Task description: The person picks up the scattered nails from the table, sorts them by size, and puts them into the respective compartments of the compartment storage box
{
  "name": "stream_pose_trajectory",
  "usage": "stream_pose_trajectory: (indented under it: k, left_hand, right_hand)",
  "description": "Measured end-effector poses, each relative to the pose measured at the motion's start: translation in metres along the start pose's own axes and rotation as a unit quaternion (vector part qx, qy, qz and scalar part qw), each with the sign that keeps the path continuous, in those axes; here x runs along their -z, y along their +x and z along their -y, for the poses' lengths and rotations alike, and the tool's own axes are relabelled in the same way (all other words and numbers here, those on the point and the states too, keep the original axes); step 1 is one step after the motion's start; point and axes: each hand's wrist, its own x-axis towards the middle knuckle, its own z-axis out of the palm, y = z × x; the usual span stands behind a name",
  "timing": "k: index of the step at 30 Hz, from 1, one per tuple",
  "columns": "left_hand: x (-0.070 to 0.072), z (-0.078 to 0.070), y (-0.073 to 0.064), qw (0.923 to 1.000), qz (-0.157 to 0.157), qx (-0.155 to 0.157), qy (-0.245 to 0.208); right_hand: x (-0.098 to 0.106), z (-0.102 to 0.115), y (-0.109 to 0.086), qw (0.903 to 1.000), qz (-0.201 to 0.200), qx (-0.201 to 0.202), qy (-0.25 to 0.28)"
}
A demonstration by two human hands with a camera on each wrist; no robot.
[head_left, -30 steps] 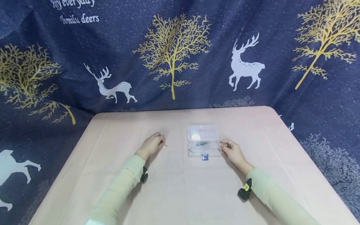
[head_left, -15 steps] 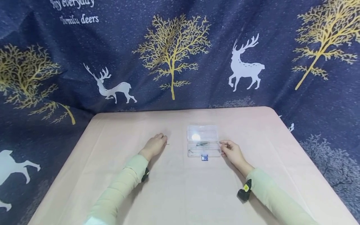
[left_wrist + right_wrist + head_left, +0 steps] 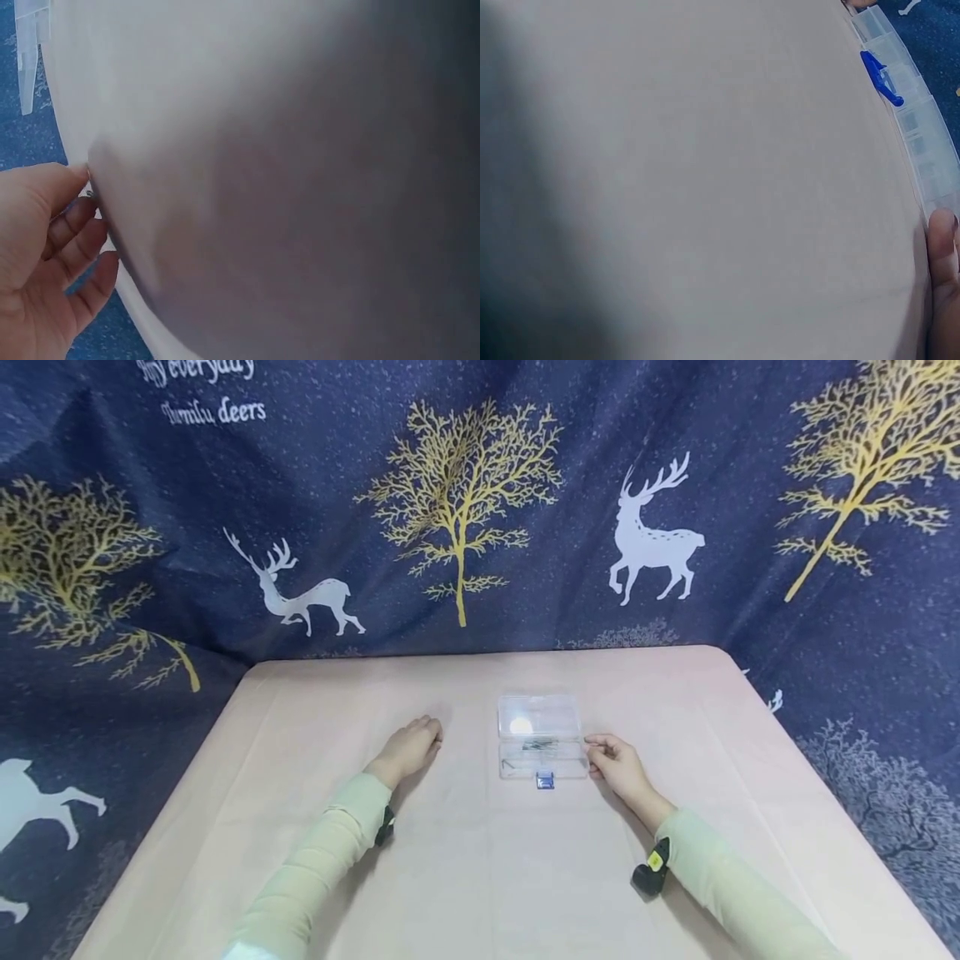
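Observation:
My left hand [image 3: 408,750] is low over the table, left of the box, fingertips and thumb drawn together. In the left wrist view, a small dark tip of a thin stick [image 3: 91,194] shows between thumb and fingers; the rest is hidden. The clear plastic box [image 3: 544,767] lies with its lid [image 3: 551,714] folded back and its blue latch [image 3: 545,781] facing front. Several thin dark green pieces [image 3: 540,745] lie in its rear compartment, a small bent piece [image 3: 507,764] in the front left. My right hand [image 3: 621,768] holds the box's right end by thumb and fingers.
A pale pink cloth [image 3: 442,860] covers the table. Behind it hangs a dark blue curtain [image 3: 555,585] with deer and trees. Black wrist cameras sit at both sleeves.
The left hand shifted slightly right, then back left. The thin stick, which stuck out from its fingertips earlier, is no longer visible in the head view. The right hand stays at the box.

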Motion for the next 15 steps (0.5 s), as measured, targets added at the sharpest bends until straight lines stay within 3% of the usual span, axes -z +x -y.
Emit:
stream_pose_trajectory:
  k: [6,11,15]
  left_hand:
    - [-0.0059,0.0006,0.0021,0.9999,-0.010,0.008,0.001]
    - [-0.0085,-0.0022,0.0046,0.9994,-0.006,0.010,0.033]
    - [-0.0088,-0.0051,0.0051,0.9977,-0.005,0.001,0.067]
  right_hand:
    - [0.0006,-0.0053,-0.0008,0.9999,0.002,-0.008,0.006]
    - [0.0020,-0.0086,-0.0042,0.9976,0.003,0.050,0.049]
    - [0.0021,-0.0075,-0.0040,0.9977,0.003,0.052,0.044]
